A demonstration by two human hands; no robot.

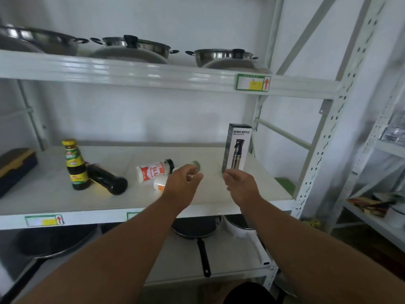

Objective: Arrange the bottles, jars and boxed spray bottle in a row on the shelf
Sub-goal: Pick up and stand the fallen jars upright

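Lying near middle of white metal shelf (252,194): small white plastic jar with green lid (192,166), probably light, smooth, rolling easily. Best taken around body. Left hand (183,183) loosely curled above, empty; right hand (238,183) relaxed, empty.

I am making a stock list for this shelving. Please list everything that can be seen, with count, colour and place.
spray box: 1, black, upright, middle shelf right
sauce bottle: 1, dark with yellow cap, upright, middle shelf left
dark bottle: 1, black, lying beside the sauce bottle
white jar: 1, white and red with black cap, lying at centre
second jar: 1, white and orange, lying, partly hidden by the left hand
green lid: 1, just past the left hand; its container is hidden
dark case: 1, middle shelf far left
pots: 3, steel, top shelf
pans: several, dark, bottom shelf
left hand: 1, fingers curled near the jars
right hand: 1, open, before the spray box
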